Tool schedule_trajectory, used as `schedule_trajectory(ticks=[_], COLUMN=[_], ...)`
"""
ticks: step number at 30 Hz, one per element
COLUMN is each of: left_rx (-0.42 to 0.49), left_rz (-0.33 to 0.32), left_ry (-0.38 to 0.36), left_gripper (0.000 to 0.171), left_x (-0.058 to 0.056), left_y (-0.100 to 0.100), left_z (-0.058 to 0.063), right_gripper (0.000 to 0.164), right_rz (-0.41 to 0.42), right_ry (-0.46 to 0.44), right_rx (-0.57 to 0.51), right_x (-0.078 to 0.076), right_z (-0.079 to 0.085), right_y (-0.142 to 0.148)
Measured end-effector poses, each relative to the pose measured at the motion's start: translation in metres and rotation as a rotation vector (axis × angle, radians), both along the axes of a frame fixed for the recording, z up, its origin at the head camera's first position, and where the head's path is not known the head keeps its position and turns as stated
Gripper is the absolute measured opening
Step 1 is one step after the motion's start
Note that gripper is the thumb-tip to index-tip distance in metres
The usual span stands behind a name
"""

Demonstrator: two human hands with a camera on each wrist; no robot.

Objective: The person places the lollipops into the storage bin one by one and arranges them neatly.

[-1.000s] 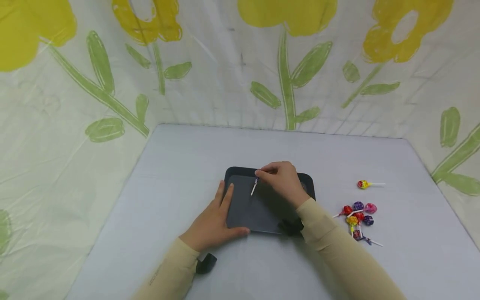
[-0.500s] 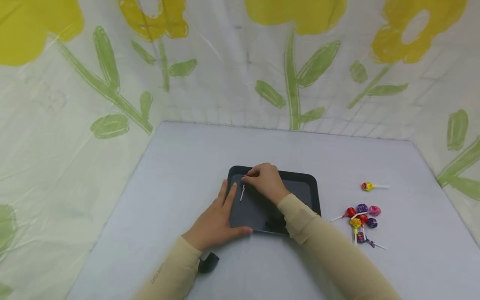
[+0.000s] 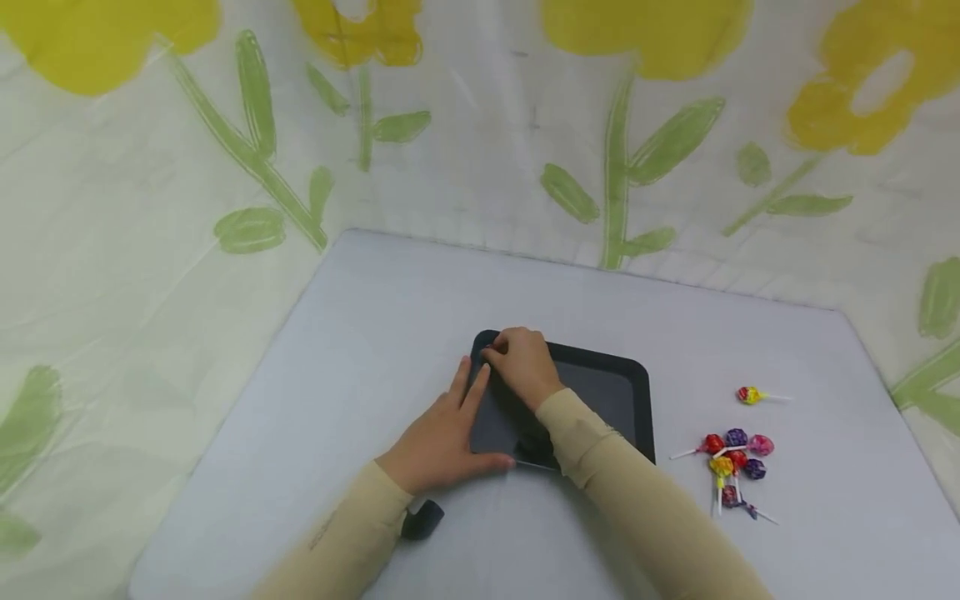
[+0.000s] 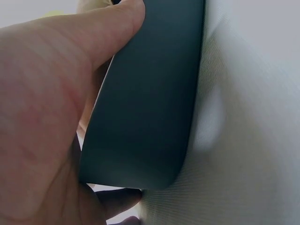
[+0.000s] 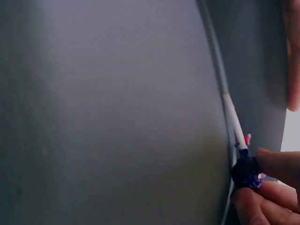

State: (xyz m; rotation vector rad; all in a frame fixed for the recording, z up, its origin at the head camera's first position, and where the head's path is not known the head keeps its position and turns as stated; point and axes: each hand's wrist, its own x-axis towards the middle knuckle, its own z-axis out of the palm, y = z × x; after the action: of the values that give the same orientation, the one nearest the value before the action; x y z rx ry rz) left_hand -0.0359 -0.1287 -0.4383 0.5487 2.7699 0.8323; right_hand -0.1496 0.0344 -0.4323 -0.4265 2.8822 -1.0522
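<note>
In the head view a dark grey tray (image 3: 641, 400) lies on the table. My left hand (image 3: 442, 442) rests against its front left corner, fingers straight and spread along the left side, thumb on the front edge. The left wrist view shows that thumb (image 4: 126, 18) at the outer wall. My right hand (image 3: 525, 362) reaches over the tray to its back left corner. Its thumb and fingers pinch a purple-wrapped lollipop (image 5: 245, 172) by the candy end, seen in the right wrist view. The white stick lies along the edge of the tray floor, close to the wall.
Right of the tray is a loose pile of several lollipops (image 3: 722, 467) in red, purple, pink and yellow wrappers. One yellow and red lollipop (image 3: 748, 395) lies apart, farther back. A white curtain with painted flowers (image 3: 480, 150) hangs behind the table (image 3: 360, 333).
My right hand has moved left across the tray with the lollipop, down into the back left corner. The left hand keeps its place at the tray. The head view has shifted and tilted slightly.
</note>
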Motion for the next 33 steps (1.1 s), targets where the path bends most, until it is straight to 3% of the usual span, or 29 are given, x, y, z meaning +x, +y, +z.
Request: schedule_trajectory(ticks=[9, 25, 33], left_rx=[0.012, 0.052, 0.023], left_rz=[-0.022, -0.034, -0.039], left_ry=[0.019, -0.032, -0.026], left_gripper=[0.129, 0.129, 0.13], left_x=[-0.001, -0.002, -0.006], left_y=[0.006, -0.006, -0.009], left_z=[-0.001, -0.007, -0.007], right_gripper=[0.026, 0.024, 0.028], right_rz=[0.001, -0.017, -0.034], right_ry=[0.026, -0.013, -0.036], right_rx=[0.168, 0.19, 0.173], right_x=[0.004, 0.01, 0.012], right_z=[0.001, 0.003, 0.006], right_y=[-0.003, -0.009, -0.001])
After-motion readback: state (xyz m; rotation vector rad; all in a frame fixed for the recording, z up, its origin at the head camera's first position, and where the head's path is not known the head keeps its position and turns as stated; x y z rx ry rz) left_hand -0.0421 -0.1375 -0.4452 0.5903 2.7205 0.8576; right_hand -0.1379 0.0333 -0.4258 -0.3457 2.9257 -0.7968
